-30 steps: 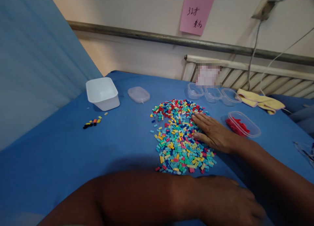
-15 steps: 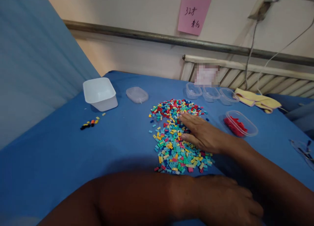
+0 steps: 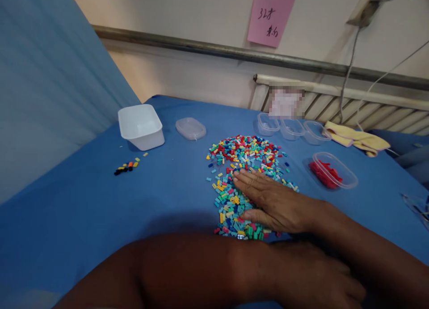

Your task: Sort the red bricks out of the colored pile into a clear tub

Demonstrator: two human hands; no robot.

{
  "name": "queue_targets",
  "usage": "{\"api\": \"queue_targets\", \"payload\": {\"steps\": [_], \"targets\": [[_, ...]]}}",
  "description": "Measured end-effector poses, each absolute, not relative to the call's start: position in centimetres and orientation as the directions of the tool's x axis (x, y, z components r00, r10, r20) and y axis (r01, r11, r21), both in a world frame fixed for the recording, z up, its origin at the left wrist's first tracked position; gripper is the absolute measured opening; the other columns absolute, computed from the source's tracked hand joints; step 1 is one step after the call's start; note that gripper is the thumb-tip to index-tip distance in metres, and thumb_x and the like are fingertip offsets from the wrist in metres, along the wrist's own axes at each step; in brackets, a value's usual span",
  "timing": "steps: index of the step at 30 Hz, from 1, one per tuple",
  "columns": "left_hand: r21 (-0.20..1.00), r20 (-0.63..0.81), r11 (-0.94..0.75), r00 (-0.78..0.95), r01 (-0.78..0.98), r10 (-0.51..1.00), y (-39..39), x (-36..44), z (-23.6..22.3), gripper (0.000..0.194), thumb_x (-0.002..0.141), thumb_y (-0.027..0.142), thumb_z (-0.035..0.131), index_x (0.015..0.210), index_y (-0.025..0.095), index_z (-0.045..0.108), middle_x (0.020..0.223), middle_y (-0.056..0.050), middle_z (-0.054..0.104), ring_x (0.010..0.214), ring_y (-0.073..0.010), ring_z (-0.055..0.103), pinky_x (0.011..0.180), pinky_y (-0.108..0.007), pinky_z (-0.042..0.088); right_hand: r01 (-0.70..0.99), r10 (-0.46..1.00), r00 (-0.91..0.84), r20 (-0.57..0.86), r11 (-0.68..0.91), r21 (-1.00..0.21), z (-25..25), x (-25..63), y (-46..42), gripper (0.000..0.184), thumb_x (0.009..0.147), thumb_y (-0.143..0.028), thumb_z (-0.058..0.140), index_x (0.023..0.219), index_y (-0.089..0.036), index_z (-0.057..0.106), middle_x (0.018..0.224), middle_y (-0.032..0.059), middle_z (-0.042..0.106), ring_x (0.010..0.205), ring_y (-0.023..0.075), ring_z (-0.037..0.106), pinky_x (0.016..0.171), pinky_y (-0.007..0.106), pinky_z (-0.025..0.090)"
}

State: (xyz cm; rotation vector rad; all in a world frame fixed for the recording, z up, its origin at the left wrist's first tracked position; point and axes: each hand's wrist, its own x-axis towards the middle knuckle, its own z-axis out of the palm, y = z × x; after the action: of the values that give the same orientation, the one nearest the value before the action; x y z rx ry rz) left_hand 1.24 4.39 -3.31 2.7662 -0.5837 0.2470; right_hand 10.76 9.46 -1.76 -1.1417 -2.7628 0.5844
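Observation:
My right hand [image 3: 275, 201] lies flat on a spread of small toy building bricks [image 3: 231, 206], its fingers stretched out and the thumb apart. The bricks are mostly turquoise, yellow, green, blue and pink, with more red ones in the farther part of the pile [image 3: 246, 148]. Across the near edge of the bricks reaches my left forearm, and my left hand [image 3: 318, 273] rests below my right wrist. That hand is dark and blurred, with its fingers mostly hidden, so what it may hold cannot be seen.
A clear tub [image 3: 346, 177] with red pieces stands to the right. Several clear tubs [image 3: 291, 129] and a yellow cloth [image 3: 358, 138] are at the back. On the left are a white bin [image 3: 145, 139], stacked clear lids [image 3: 191, 129] and a few loose bricks [image 3: 125, 167].
My right hand has slid over the bricks toward me and slightly left, covering more of the nearer pile. My left arm stays nearly in place. The view has shifted slightly.

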Motion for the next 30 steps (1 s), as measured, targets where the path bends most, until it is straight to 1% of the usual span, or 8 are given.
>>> {"api": "queue_targets", "payload": {"steps": [5,7,9,11,16,21,26,30], "targets": [[0.237,0.236,-0.870,0.894,-0.433,-0.381,4.6,1.1,-2.8,0.029,0.104,0.028,0.060,0.090,0.037,0.083,0.106,0.004,0.079,0.105,-0.0154,0.074,0.085,-0.029,0.062,0.601,0.659,-0.752,-0.006,0.682,-0.416,-0.7,10.5,8.7,0.078,0.115,-0.061,0.050,0.180,-0.023,0.031,0.185,0.0113,0.030,0.172,0.0293,0.026,0.142,0.054,0.021],[0.244,0.228,-0.875,0.901,-0.419,-0.368,4.7,1.0,-2.8,0.027,0.104,0.027,0.059,0.101,0.033,0.085,0.110,0.004,0.080,0.105,-0.0151,0.074,0.080,-0.029,0.062,0.609,0.686,-0.723,0.084,0.690,-0.392,-0.5,11.7,9.4,0.065,0.115,-0.052,0.052,0.172,-0.022,0.048,0.174,0.0121,0.052,0.162,0.0293,0.047,0.135,0.052,0.037],[0.261,0.257,-0.869,0.898,-0.421,-0.358,4.7,0.9,-3.1,0.026,0.104,0.027,0.060,0.108,0.029,0.085,0.112,0.004,0.080,0.103,-0.0155,0.073,0.077,-0.031,0.062,0.699,0.769,-0.608,0.196,0.636,-0.326,-0.4,13.5,10.8,0.046,0.115,-0.042,0.053,0.153,-0.021,0.068,0.150,0.0128,0.074,0.139,0.0291,0.070,0.119,0.047,0.055],[0.260,0.315,-0.863,0.883,-0.433,-0.348,4.6,0.9,-3.6,0.024,0.102,0.028,0.063,0.108,0.027,0.085,0.110,0.001,0.079,0.100,-0.0166,0.073,0.077,-0.033,0.061,0.829,0.856,-0.436,0.279,0.502,-0.246,-0.4,15.5,12.5,0.034,0.112,-0.032,0.054,0.130,-0.022,0.080,0.126,0.0113,0.084,0.116,0.0288,0.079,0.101,0.043,0.062],[0.250,0.369,-0.873,0.874,-0.420,-0.315,4.4,0.9,-4.8,0.025,0.103,0.021,0.060,0.105,0.027,0.085,0.113,0.001,0.079,0.101,-0.0166,0.071,0.077,-0.034,0.059,0.931,0.947,-0.267,0.181,0.302,-0.207,-0.9,17.7,15.4,0.028,0.102,-0.021,0.060,0.115,-0.024,0.084,0.118,0.0065,0.086,0.107,0.0267,0.081,0.093,0.037,0.060],[0.248,0.379,-0.863,0.864,-0.440,-0.331,4.4,1.2,-5.1,0.027,0.103,0.022,0.059,0.093,0.026,0.083,0.114,0.001,0.079,0.099,-0.0150,0.070,0.075,-0.033,0.058,0.952,0.964,-0.261,0.041,0.264,-0.154,-1.5,17.2,15.6,0.029,0.102,-0.024,0.060,0.118,-0.027,0.084,0.122,0.0061,0.085,0.112,0.0272,0.078,0.090,0.034,0.056],[0.285,0.405,-0.844,0.855,-0.455,-0.324,4.6,1.2,-5.4,0.026,0.102,0.020,0.057,0.094,0.022,0.082,0.114,0.000,0.078,0.101,-0.0159,0.069,0.076,-0.034,0.058,0.964,0.969,-0.238,-0.060,0.228,-0.138,-1.1,18.2,15.7,0.024,0.094,-0.025,0.068,0.111,-0.030,0.083,0.104,0.0023,0.086,0.087,0.0215,0.076,0.071,0.027,0.048],[0.329,0.402,-0.822,0.857,-0.465,-0.323,4.7,1.2,-5.5,0.025,0.100,0.021,0.057,0.100,0.020,0.083,0.113,-0.001,0.078,0.101,-0.0184,0.068,0.077,-0.036,0.057,0.948,0.959,-0.280,-0.039,0.270,-0.170,-0.9,18.3,15.9,0.027,0.092,-0.025,0.070,0.115,-0.029,0.084,0.110,0.0036,0.086,0.095,0.0236,0.078,0.077,0.029,0.053]]}}
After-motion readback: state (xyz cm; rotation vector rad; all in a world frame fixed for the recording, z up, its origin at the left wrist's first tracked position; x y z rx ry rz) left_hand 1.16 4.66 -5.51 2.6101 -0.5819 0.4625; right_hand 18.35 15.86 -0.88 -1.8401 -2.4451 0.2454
